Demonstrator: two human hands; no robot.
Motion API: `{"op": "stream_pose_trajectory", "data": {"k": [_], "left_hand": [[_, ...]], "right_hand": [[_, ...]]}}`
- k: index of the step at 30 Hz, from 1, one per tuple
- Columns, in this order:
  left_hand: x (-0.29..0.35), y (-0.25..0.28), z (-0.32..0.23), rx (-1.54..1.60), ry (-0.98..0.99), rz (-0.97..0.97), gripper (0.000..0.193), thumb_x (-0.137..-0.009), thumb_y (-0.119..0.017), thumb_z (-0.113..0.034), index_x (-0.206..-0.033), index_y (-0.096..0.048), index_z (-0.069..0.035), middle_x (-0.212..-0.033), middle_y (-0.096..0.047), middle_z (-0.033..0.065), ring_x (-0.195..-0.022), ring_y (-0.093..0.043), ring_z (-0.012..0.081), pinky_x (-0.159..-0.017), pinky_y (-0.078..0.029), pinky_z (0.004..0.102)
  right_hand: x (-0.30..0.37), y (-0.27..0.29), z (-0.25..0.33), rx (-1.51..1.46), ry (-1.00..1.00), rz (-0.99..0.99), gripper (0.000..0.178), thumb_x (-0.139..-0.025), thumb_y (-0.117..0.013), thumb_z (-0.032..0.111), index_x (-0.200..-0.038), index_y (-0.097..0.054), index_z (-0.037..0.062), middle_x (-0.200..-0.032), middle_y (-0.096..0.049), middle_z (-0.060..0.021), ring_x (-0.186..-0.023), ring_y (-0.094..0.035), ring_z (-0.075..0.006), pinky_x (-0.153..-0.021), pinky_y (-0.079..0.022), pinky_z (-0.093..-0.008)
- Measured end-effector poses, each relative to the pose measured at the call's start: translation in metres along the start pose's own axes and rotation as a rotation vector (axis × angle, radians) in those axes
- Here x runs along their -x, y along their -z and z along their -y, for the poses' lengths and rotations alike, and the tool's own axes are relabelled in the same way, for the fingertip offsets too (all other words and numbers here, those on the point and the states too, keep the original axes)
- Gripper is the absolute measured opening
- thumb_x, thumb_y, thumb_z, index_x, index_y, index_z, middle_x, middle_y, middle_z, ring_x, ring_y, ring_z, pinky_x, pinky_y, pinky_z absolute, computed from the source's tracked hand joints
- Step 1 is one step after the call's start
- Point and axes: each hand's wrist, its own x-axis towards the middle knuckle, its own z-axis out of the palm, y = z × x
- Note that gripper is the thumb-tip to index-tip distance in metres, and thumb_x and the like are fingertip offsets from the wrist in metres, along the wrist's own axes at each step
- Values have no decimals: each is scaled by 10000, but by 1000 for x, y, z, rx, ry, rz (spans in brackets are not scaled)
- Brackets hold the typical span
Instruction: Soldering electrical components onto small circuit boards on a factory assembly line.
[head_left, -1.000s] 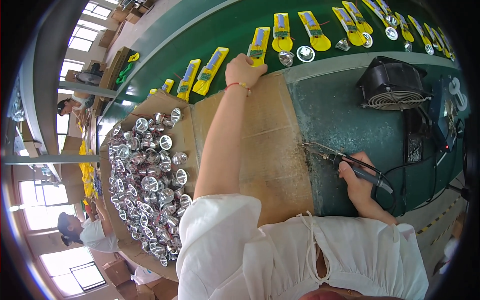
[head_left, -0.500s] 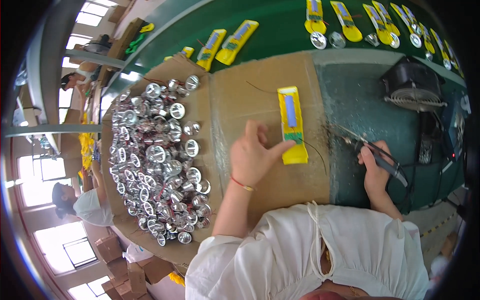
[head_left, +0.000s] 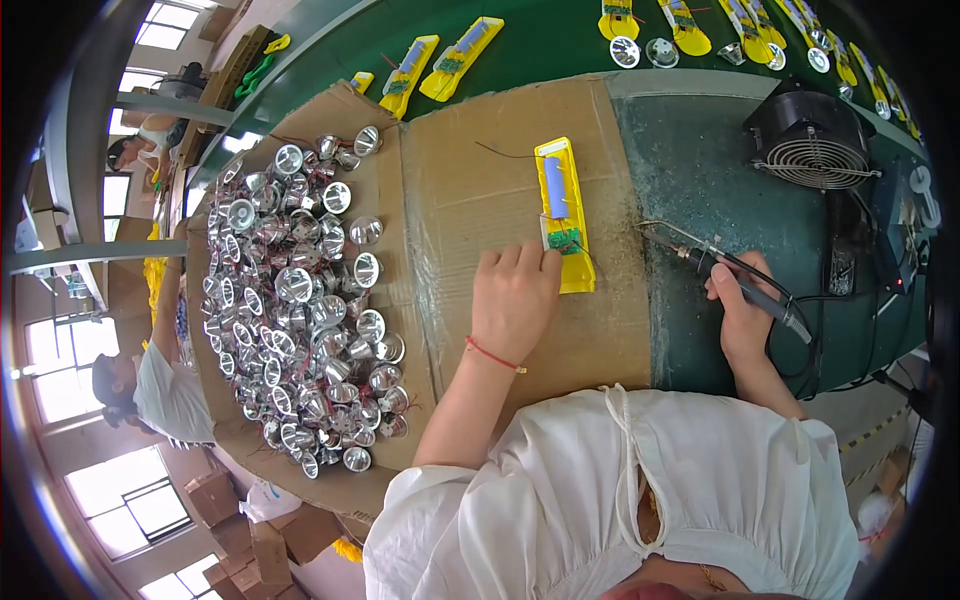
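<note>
Yellow flashlight housing (head_left: 580, 225) is lying open on the cardboard mat (head_left: 480, 220), right of its middle, carrying a blue cylindrical cell (head_left: 557, 188) and a green circuit board (head_left: 564, 241). Left hand (head_left: 515, 300) is hovering or resting above the mat, fingers bent, at the housing's lower left side; whether it is pinching anything cannot be told. Right hand (head_left: 742, 310) is gripping a soldering iron (head_left: 702, 262) right of the mat, its tip pointing at the mat's right edge. Silvery reflectors (head_left: 295, 285) are heaping left of the mat; a black fan (head_left: 815, 150) is standing to its upper right.
</note>
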Motion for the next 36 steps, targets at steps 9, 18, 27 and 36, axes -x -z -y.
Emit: {"op": "stream_pose_trajectory", "data": {"k": [9, 18, 27, 36], "left_hand": [[1, 22, -4, 549, -17, -97, 114, -733, -645, -130, -727, -564, -50, -706, -554, 90, -632, -556, 272, -563, -438, 380], [19, 42, 144, -440, 1039, -226, 461, -722, -620, -512, -803, -618, -59, -797, -618, 127, -816, -585, 306, -648, -467, 427], [19, -1, 106, 283, 565, -281, 93, -760, -636, -158, -782, -668, -73, -808, -637, 106, -764, -586, 270, -663, -437, 386], [36, -9, 80, 479, 570, -287, 202, -698, -708, -110, -877, -652, -35, -802, -623, 93, -752, -587, 242, -669, -459, 323]], "right_hand": [[0, 2, 0, 64, 23, -17, 127, -814, -618, 96, -850, -548, -4, -674, -554, -51, -588, -514, -88, -555, -415, -207], [1, 1, -3, -2, 29, 27, 121, -823, -605, 102, -832, -535, 3, -678, -548, -49, -594, -508, -88, -564, -421, -216], [3, 0, 1, 7, 4, 23, 150, -814, -625, 116, -845, -537, -2, -689, -559, -59, -600, -521, -89, -567, -424, -214], [0, -1, -1, 8, 9, 21, 135, -813, -619, 101, -847, -541, -4, -674, -560, -54, -589, -520, -85, -560, -423, -209]]}}
